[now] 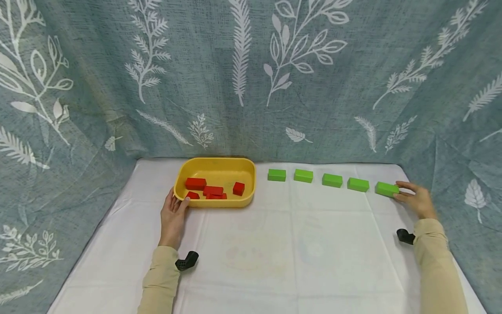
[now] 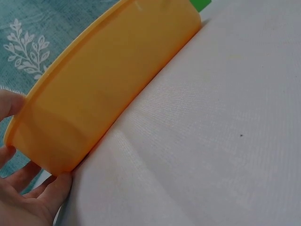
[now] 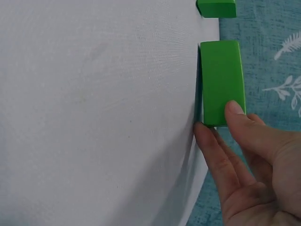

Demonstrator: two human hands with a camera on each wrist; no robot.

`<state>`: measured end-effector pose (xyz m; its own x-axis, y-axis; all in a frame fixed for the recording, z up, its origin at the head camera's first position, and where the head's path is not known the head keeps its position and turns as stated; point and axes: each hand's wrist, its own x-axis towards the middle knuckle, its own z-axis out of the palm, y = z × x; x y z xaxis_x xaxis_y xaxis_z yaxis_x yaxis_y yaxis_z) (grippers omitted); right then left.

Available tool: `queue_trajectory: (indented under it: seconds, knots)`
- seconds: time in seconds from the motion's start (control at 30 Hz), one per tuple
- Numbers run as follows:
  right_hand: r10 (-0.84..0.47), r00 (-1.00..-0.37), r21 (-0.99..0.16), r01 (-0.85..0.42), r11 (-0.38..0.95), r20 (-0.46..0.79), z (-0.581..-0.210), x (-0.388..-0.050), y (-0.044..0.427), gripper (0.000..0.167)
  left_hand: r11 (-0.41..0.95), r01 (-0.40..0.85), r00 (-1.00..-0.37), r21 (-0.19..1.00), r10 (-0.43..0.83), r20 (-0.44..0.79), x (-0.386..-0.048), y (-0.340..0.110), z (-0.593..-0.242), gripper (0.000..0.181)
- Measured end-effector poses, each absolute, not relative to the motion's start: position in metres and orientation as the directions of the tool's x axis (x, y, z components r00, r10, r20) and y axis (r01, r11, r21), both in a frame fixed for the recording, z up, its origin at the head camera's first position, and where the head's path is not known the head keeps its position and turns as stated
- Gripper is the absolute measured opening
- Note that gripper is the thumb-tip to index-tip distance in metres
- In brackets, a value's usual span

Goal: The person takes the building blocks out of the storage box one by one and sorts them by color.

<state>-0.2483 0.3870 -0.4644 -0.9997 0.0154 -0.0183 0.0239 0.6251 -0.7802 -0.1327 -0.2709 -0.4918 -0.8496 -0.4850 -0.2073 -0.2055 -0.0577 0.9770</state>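
A yellow tray [image 1: 219, 203] with several red blocks [image 1: 195, 183] inside stands at the back left of the white table. My left hand [image 1: 172, 220] grips its front left corner, thumb on the rim; in the left wrist view the fingers of my left hand [image 2: 28, 188] reach round the tray's end [image 2: 103, 80]. Several green blocks [image 1: 303, 175] lie in a spaced row to the tray's right. At the row's right end my right hand [image 1: 417, 201] holds the last green block [image 1: 386, 189]. In the right wrist view, thumb and fingers of my right hand [image 3: 258, 169] pinch that block's [image 3: 221, 77] near end.
A patterned blue-green curtain [image 1: 251, 87] hangs behind the table and down both sides. The white cloth [image 1: 274, 253] covers the table, with its back edge just beyond the tray and the row. A black device is at each wrist.
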Motion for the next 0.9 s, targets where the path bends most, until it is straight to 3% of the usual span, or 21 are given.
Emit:
queue_trajectory:
  seconds: [0.23, 0.5, 0.7, 0.9]
  knots:
    - [0.005, -0.999, -0.71, -0.025, 0.704, 0.04, -0.467, -0.248, 0.383, 0.051, -0.083, -0.188, -0.847, 0.979, -0.49, -0.204, -0.132, -0.273, -0.491, 0.071]
    - [-0.014, -0.995, -0.642, -0.073, 0.763, 0.096, -0.461, -0.247, 0.373, 0.055, -0.109, -0.185, -0.844, 0.977, -0.491, -0.215, -0.132, -0.271, -0.491, 0.072]
    - [-0.027, -0.971, -0.564, -0.161, 0.81, 0.239, -0.445, -0.248, 0.352, 0.047, -0.112, -0.174, -0.847, 0.978, -0.489, -0.207, -0.134, -0.268, -0.492, 0.071]
    - [-0.082, -0.933, -0.557, -0.278, 0.783, 0.35, -0.439, -0.255, 0.313, 0.036, -0.09, -0.183, -0.842, 0.979, -0.5, -0.203, -0.133, -0.269, -0.491, 0.071]
